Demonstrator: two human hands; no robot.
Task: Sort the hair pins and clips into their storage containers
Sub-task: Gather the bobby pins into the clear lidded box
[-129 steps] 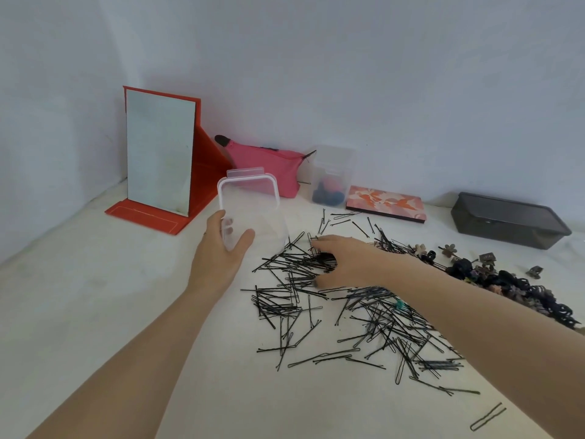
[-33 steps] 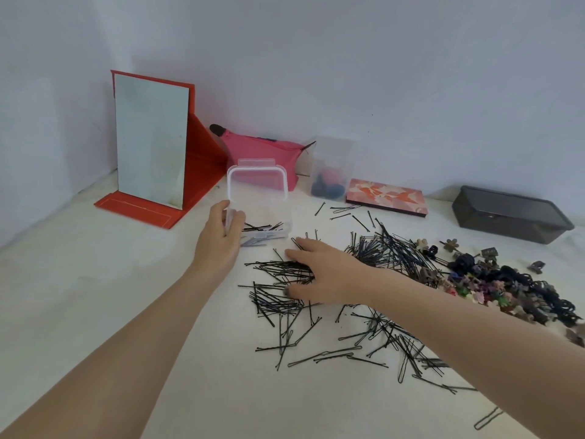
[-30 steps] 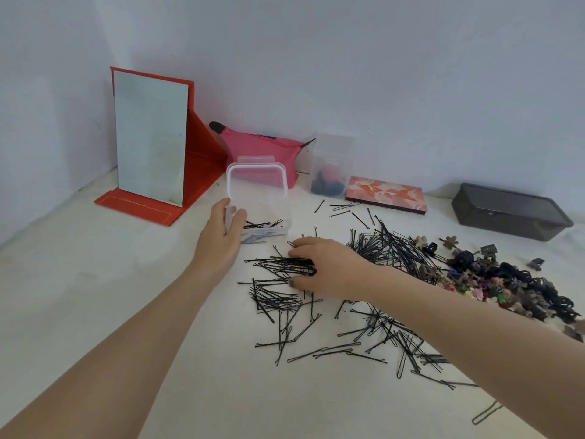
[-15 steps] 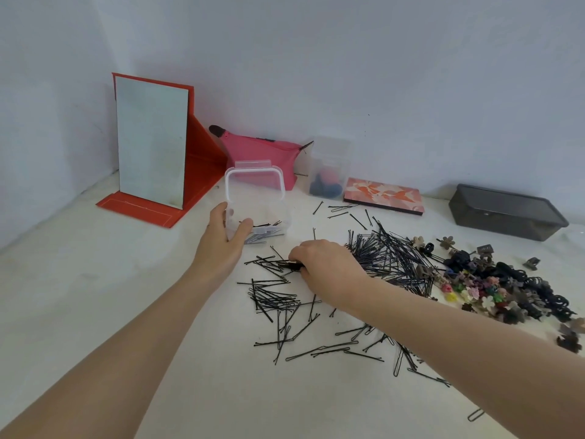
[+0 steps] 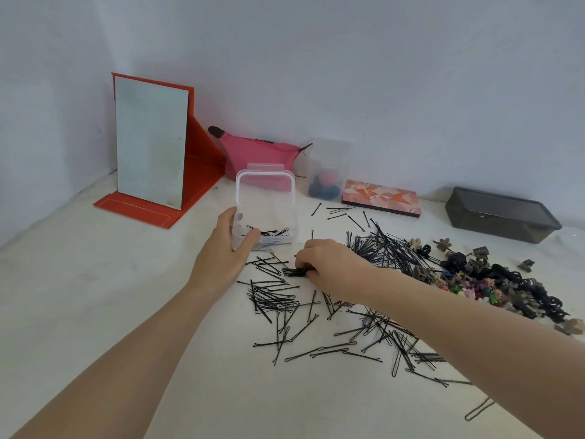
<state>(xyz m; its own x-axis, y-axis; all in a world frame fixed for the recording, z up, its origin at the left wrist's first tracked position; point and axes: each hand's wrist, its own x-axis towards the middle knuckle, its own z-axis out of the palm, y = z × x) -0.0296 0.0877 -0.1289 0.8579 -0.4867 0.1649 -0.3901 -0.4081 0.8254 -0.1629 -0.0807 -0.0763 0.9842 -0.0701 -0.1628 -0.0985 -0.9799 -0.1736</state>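
A small clear plastic box (image 5: 266, 198) with its lid raised stands on the white table, a few black hair pins lying in its bottom. My left hand (image 5: 221, 255) grips the box's near left corner. Just to its right, my right hand (image 5: 329, 267) pinches a small bundle of hair pins (image 5: 292, 272) on the table. Many more black hair pins (image 5: 316, 312) lie scattered in front of and to the right of both hands. A heap of small coloured and dark hair clips (image 5: 493, 280) lies further right.
A red-framed standing mirror (image 5: 150, 147) is at the back left, a pink pouch (image 5: 256, 153) behind the box. Along the wall sit a second clear container (image 5: 327, 169) with dark items, a flat orange-patterned case (image 5: 381, 198) and a dark grey lidded box (image 5: 500, 213).
Pins now lie in the clear box, which was empty before. My right hand has drawn together a bundle of pins and curled its fingers round it. The left hand stays on the box.
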